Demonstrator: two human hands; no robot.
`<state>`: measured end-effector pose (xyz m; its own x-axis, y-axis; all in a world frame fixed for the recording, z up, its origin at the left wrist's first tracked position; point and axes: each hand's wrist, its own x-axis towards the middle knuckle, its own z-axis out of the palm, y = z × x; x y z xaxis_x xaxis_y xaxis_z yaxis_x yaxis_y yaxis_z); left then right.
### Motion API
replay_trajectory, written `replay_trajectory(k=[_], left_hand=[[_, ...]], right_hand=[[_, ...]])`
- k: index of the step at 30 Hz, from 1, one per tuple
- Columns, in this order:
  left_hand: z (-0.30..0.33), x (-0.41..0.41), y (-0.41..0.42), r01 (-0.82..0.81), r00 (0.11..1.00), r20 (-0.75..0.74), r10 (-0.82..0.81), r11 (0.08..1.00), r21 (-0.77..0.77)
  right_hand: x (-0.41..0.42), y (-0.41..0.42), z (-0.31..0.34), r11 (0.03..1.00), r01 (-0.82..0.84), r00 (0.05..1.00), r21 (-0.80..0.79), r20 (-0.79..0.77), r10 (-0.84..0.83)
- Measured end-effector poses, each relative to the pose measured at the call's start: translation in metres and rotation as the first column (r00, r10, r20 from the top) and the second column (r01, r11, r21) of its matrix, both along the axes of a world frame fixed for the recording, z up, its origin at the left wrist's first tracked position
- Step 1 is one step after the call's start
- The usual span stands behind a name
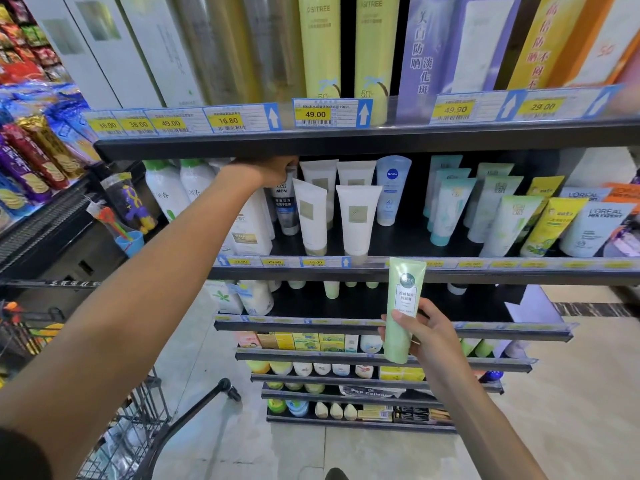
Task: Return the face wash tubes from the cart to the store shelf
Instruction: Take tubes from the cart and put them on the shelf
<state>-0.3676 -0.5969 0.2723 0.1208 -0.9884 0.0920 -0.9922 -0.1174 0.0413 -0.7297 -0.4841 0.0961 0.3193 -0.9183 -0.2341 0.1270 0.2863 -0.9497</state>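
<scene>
The right hand (424, 336) gripped a pale green plastic face wash tube (403, 308) upright, in front of the dark metal store shelf (381, 271) and not yet on it; the left hand (268, 171) reached among the shelved tubes, its fingers hidden; the wire shopping cart (131, 441) stood at lower left, its contents unclear; the task seemed partway done.

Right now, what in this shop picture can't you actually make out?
- Head view: left hand, its fingers hidden under the upper shelf edge; what they touch is unclear.
- Cart: cropped by the frame, contents blurred.
- Small print on the green tube in the right hand: too small.
</scene>
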Motion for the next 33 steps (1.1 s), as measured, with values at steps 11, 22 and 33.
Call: replay_trajectory(k=[11, 22, 33], left_hand=[[-0.006, 0.004, 0.003, -0.020, 0.997, 0.073, 0.020, 1.000, 0.011], [-0.002, -0.041, 0.086, -0.070, 0.977, 0.177, 0.121, 0.959, -0.274], [-0.135, -0.068, 0.131, -0.010, 1.000, -0.002, 0.010, 0.952, -0.305]], right_hand=[[-0.004, -0.002, 0.004, 1.000, 0.015, 1.000, 0.004, 0.020, -0.015], [-0.010, -0.007, 0.004, 1.000, 0.019, 1.000, 0.004, 0.004, -0.019], [-0.007, -0.009, -0.017, 0.997, 0.072, 0.995, -0.006, -0.074, -0.073]])
